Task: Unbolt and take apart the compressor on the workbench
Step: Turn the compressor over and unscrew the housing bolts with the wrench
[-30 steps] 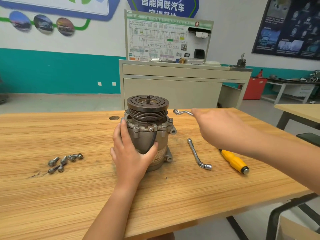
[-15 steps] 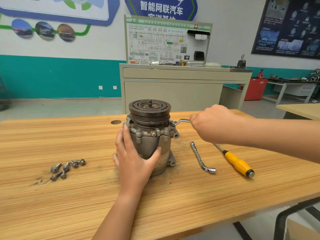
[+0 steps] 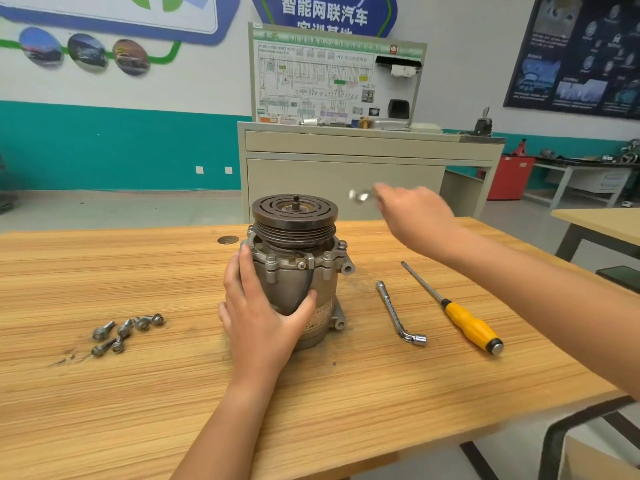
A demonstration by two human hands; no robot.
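Note:
The grey compressor (image 3: 298, 258) stands upright in the middle of the wooden workbench (image 3: 138, 393), its dark grooved pulley on top. My left hand (image 3: 259, 317) grips its body from the near left side, thumb across the front. My right hand (image 3: 412, 216) is raised above and to the right of the pulley, blurred, holding a small metal wrench (image 3: 360, 195) whose bent end sticks out to the left, clear of the compressor. Bolts remain in the flange lugs around the top of the housing.
Several loose bolts (image 3: 126, 332) lie on the bench to the left. An L-shaped socket wrench (image 3: 398, 313) and a yellow-handled screwdriver (image 3: 464, 320) lie to the right of the compressor. A beige cabinet with a wiring display board (image 3: 346, 161) stands behind the bench.
My right hand has lifted the wrench up and away from the flange bolt on the compressor's right side. My left hand keeps its hold on the housing.

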